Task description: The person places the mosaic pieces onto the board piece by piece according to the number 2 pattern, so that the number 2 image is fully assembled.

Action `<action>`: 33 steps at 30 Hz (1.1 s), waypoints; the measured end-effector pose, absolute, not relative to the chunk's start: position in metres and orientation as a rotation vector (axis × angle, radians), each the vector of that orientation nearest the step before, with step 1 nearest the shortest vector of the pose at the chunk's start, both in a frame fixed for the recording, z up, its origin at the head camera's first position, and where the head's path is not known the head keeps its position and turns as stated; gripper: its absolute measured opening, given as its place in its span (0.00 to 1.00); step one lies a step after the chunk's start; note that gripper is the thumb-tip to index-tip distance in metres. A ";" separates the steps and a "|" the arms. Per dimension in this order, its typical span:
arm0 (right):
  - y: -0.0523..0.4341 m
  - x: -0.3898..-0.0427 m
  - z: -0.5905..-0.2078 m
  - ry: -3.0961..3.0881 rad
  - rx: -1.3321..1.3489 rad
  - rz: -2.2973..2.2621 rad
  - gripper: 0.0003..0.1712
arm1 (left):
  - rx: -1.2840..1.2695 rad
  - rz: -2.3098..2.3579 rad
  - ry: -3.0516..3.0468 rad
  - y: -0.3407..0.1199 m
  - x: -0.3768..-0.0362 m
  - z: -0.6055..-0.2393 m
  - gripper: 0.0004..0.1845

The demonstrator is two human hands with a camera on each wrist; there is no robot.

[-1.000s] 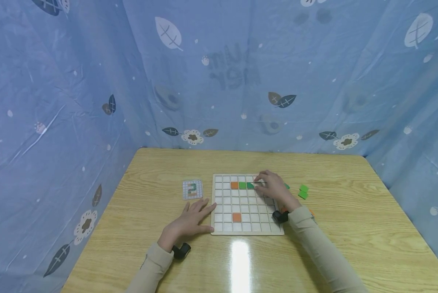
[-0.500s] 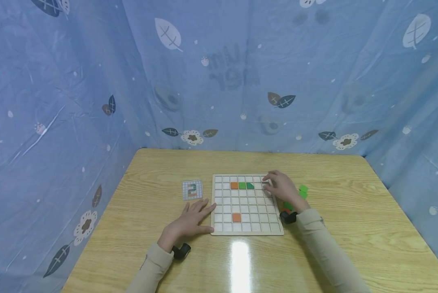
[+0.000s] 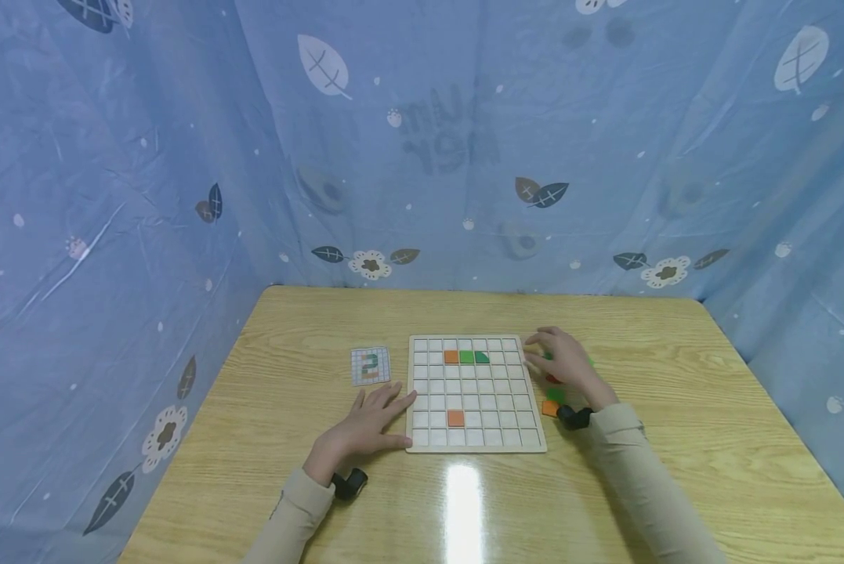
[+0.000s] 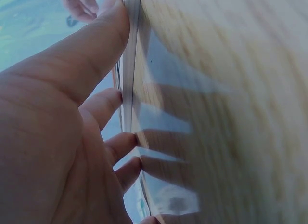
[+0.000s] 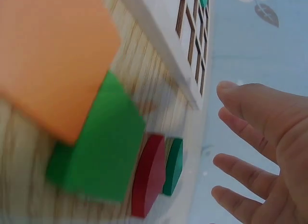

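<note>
A white grid board (image 3: 474, 392) lies on the wooden table (image 3: 309, 321). It holds an orange tile (image 3: 451, 356), two green tiles (image 3: 474, 357) beside it, and a second orange tile (image 3: 456, 418) lower down. My left hand (image 3: 365, 427) rests flat on the table with straight fingers touching the board's left edge (image 4: 129, 79). My right hand (image 3: 566, 362) hovers open just right of the board, over loose tiles. In the right wrist view an orange tile (image 5: 48, 60), a green tile (image 5: 103, 147), a red piece (image 5: 149, 176) and a dark green piece (image 5: 174, 164) lie under the spread fingers (image 5: 250, 137).
A small pattern card (image 3: 371, 365) lies left of the board. An orange tile (image 3: 550, 408) and a green one (image 3: 555, 394) sit by my right wrist. Blue leaf-print sheets (image 3: 422, 141) wall in the table on three sides.
My right hand has drawn back from the board's top row to the right, off the board and over the loose tiles. The left hand has stayed put.
</note>
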State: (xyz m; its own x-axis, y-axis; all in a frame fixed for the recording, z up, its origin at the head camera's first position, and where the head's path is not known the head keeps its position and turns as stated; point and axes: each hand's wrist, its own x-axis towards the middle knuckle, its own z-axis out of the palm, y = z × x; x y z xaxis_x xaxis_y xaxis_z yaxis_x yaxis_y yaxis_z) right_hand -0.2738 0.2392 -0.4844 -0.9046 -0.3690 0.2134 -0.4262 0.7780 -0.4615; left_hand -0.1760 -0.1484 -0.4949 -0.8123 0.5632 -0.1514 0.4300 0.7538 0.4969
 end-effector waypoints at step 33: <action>0.299 -0.262 -0.483 -2.927 0.526 0.879 0.18 | 0.771 0.634 2.666 -0.148 -0.175 -0.495 0.41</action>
